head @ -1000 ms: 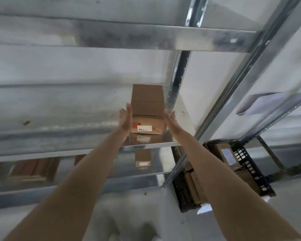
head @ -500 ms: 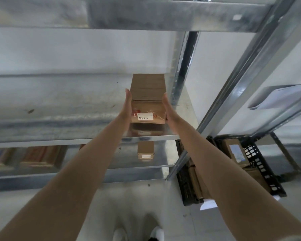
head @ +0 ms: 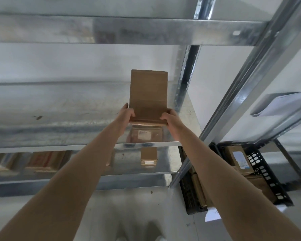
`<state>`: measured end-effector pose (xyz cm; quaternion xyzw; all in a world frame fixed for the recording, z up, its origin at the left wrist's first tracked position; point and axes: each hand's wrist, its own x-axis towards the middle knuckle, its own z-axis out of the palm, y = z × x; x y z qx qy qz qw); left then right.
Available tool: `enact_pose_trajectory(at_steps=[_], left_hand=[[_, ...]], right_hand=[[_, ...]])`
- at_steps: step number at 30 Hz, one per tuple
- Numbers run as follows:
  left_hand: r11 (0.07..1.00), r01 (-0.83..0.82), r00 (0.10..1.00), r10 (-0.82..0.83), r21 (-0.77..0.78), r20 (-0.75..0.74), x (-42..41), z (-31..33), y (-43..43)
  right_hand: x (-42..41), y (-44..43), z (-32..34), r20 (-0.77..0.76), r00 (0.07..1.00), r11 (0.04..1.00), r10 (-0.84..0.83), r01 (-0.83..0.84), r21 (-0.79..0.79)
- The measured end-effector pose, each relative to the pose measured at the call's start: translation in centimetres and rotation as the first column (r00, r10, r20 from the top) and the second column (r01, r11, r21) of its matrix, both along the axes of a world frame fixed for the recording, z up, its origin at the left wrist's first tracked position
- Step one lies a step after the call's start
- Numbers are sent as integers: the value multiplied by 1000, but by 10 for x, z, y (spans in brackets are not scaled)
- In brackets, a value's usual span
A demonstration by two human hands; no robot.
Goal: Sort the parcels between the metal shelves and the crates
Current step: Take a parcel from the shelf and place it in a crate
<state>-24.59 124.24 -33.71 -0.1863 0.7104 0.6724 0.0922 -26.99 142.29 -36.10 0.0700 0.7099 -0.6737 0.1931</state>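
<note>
Cardboard parcel (head: 149, 94) hung tilted over the metal shelf (head: 59, 119), at its right end. Left hand (head: 127, 113) and right hand (head: 169, 117) gripped its near corners — seemingly light, stiff, best held there.

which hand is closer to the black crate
Right. The right hand grips the box's right corner, on the side toward the crate. The left hand holds the box's left corner, farther from it.
</note>
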Motion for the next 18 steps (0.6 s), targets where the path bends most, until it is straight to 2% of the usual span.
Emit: enact_pose_trajectory(at_steps=[4, 8, 11, 13, 16, 18], left_hand=[[1000, 3, 1000, -3, -20, -17, 1, 9, -6], [1000, -12, 1000, 11, -1, -18, 3, 29, -5], [998, 59, 998, -59, -26, -3, 2, 39, -4], [995, 98, 995, -98, -33, 2, 1, 41, -4], [999, -27, 999, 28, 46, -19, 7, 56, 2], [994, -66, 997, 68, 92, -20, 4, 57, 3]], right_hand=[[-4, -2, 8, 2, 1000, 999, 10, -10, 35], [-5, -4, 16, -9, 1000, 999, 8, -9, -34], [-9, -9, 21, -35, 997, 995, 75, -77, -57], [-9, -13, 29, -46, 998, 997, 44, -47, -66], [-11, -16, 38, -15, 999, 997, -31, 30, -71], [-14, -18, 39, -28, 1000, 996, 13, -16, -92]])
